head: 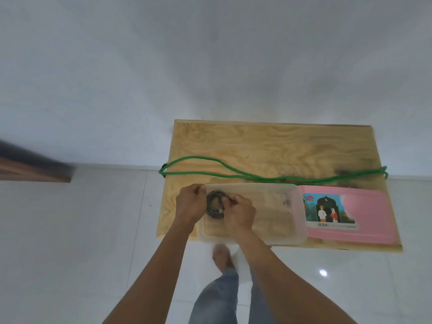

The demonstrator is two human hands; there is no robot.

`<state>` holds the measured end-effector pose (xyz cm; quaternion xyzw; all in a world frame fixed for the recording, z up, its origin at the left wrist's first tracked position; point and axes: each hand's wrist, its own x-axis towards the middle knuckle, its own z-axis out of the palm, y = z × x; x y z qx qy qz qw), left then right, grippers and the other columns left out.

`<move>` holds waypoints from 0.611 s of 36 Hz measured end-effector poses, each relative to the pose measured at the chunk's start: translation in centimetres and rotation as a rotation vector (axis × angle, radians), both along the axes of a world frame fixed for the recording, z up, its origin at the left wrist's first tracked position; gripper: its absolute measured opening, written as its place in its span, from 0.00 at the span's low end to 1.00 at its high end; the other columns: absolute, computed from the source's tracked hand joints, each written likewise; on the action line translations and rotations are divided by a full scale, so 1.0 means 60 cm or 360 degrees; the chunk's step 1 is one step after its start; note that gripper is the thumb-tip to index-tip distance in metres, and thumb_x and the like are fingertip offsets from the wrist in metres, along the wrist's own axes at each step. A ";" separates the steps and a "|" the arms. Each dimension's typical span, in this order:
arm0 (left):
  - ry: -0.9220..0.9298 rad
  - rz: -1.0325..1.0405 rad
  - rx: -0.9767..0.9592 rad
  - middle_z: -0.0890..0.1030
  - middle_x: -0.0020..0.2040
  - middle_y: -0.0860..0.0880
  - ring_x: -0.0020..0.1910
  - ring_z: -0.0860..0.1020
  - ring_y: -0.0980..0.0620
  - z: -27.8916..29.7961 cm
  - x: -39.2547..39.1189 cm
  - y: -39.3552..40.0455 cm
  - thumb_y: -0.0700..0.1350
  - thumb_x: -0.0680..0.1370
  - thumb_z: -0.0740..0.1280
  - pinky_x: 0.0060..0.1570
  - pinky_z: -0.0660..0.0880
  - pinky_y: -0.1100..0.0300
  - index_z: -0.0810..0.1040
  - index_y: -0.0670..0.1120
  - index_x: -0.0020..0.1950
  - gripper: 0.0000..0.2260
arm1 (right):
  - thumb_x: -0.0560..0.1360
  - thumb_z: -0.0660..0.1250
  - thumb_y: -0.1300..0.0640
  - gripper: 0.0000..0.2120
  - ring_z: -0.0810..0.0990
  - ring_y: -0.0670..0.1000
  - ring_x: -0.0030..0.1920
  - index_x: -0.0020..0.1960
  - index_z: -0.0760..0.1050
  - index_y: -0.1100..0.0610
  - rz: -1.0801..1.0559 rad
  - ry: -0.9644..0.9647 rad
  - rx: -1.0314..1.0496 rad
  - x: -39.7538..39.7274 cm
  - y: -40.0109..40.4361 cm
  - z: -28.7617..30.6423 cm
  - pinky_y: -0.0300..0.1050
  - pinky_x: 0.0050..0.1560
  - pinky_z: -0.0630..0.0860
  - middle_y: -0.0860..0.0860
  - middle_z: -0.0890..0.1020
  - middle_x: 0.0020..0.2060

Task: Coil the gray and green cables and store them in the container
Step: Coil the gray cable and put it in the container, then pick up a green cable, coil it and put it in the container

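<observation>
The left hand [190, 202] had its fingers curled round the left side of a small coil of gray cable [214, 205], its knuckles at the far left corner of the container. Just to its right, the right hand [240, 212] pinched the coil's right side with curled fingers, so both hands held the coil together above the left end of the clear rectangular plastic container [301, 220]. The container sat on the near left part of the pale plywood table [257, 146], slightly overhanging the near edge. Beyond the hands and container, the long green cable [233, 171] lay uncoiled across the table from the left edge to the right edge, doubled back on itself, well apart from the hands. To the right of the container, touching its right wall, a flat pink plastic lid [369, 206] with a printed label lay on the table's near right part.
</observation>
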<state>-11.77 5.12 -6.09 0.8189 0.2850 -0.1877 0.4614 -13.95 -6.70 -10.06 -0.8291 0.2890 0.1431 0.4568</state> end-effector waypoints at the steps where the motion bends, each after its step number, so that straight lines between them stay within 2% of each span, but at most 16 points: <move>1: -0.0001 -0.0002 0.0003 0.83 0.58 0.48 0.56 0.78 0.46 -0.001 -0.001 0.001 0.47 0.83 0.60 0.56 0.74 0.55 0.81 0.46 0.64 0.14 | 0.77 0.69 0.55 0.09 0.82 0.54 0.52 0.54 0.84 0.57 0.0010 -0.0003 -0.0005 -0.001 -0.002 0.003 0.33 0.45 0.65 0.52 0.86 0.49; 4: -0.0002 0.0001 0.0011 0.83 0.58 0.47 0.56 0.78 0.46 -0.001 -0.002 0.002 0.47 0.83 0.61 0.58 0.76 0.53 0.81 0.46 0.64 0.14 | 0.80 0.65 0.55 0.12 0.80 0.56 0.56 0.57 0.83 0.57 0.0059 0.0000 -0.0010 -0.004 -0.008 0.011 0.33 0.45 0.64 0.54 0.85 0.53; 7: -0.0009 0.0005 0.0013 0.83 0.59 0.47 0.56 0.78 0.46 -0.002 -0.002 0.001 0.47 0.83 0.61 0.56 0.75 0.55 0.81 0.46 0.64 0.15 | 0.81 0.62 0.55 0.13 0.79 0.58 0.59 0.59 0.82 0.56 0.0123 0.0043 -0.0022 -0.006 -0.010 0.013 0.39 0.56 0.66 0.54 0.85 0.55; 10: -0.0012 0.0001 0.0015 0.83 0.59 0.47 0.57 0.78 0.46 -0.002 -0.004 0.001 0.46 0.83 0.60 0.58 0.75 0.54 0.81 0.45 0.65 0.15 | 0.81 0.61 0.55 0.13 0.78 0.59 0.60 0.60 0.82 0.55 0.0137 0.0073 -0.0015 -0.007 -0.013 0.017 0.42 0.60 0.68 0.54 0.84 0.56; 15: 0.0006 0.0019 0.0001 0.82 0.61 0.46 0.58 0.78 0.46 0.000 -0.006 0.003 0.47 0.83 0.61 0.58 0.74 0.56 0.80 0.45 0.66 0.15 | 0.81 0.61 0.58 0.12 0.79 0.57 0.60 0.59 0.82 0.58 0.0103 0.0047 0.0032 -0.011 -0.020 0.031 0.39 0.58 0.69 0.54 0.85 0.56; 19: 0.0025 0.0023 0.0000 0.82 0.61 0.46 0.59 0.78 0.46 0.002 -0.007 0.004 0.47 0.83 0.61 0.61 0.75 0.52 0.80 0.45 0.66 0.15 | 0.81 0.62 0.58 0.13 0.79 0.57 0.61 0.60 0.81 0.58 0.0108 0.0055 0.0049 -0.013 -0.024 0.038 0.41 0.63 0.69 0.55 0.84 0.57; 22: 0.0031 0.0020 0.0008 0.82 0.62 0.46 0.60 0.78 0.45 0.005 -0.008 0.005 0.47 0.83 0.61 0.60 0.75 0.54 0.79 0.45 0.67 0.16 | 0.81 0.61 0.58 0.13 0.79 0.57 0.60 0.60 0.81 0.57 0.0126 0.0059 0.0061 -0.015 -0.030 0.044 0.40 0.61 0.68 0.54 0.84 0.57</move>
